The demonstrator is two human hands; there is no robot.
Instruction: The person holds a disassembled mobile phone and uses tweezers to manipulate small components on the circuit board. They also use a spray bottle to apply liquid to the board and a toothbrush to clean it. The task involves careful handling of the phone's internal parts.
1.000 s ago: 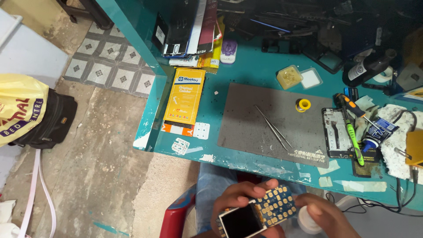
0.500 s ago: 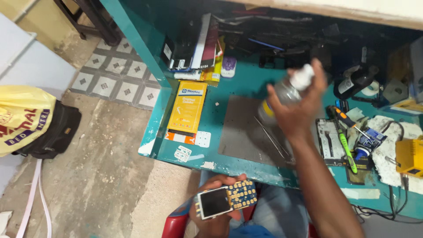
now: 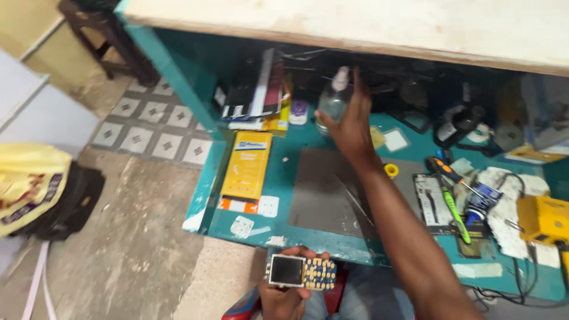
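Note:
My right hand (image 3: 351, 121) reaches far over the teal workbench (image 3: 284, 178) and grips a small clear spray bottle (image 3: 333, 99) with a white nozzle, held near the back of the bench under the wooden shelf. My left hand (image 3: 284, 296) stays low near my lap, in front of the bench edge, holding an opened small phone (image 3: 301, 272) with a square screen and an exposed keypad board with gold contacts.
A grey work mat (image 3: 332, 189) with tweezers (image 3: 355, 201) covers the bench middle. An orange box (image 3: 246, 166) lies at left, stacked boxes (image 3: 261, 95) behind it. Screwdrivers (image 3: 450, 195), a yellow tool (image 3: 542, 219) and cloth sit at right. A black-and-yellow bag (image 3: 41, 189) rests on the floor.
My right hand has carried the spray bottle from mid-bench up and back toward the rear of the bench. The camera view has tilted upward. My left hand keeps holding the phone.

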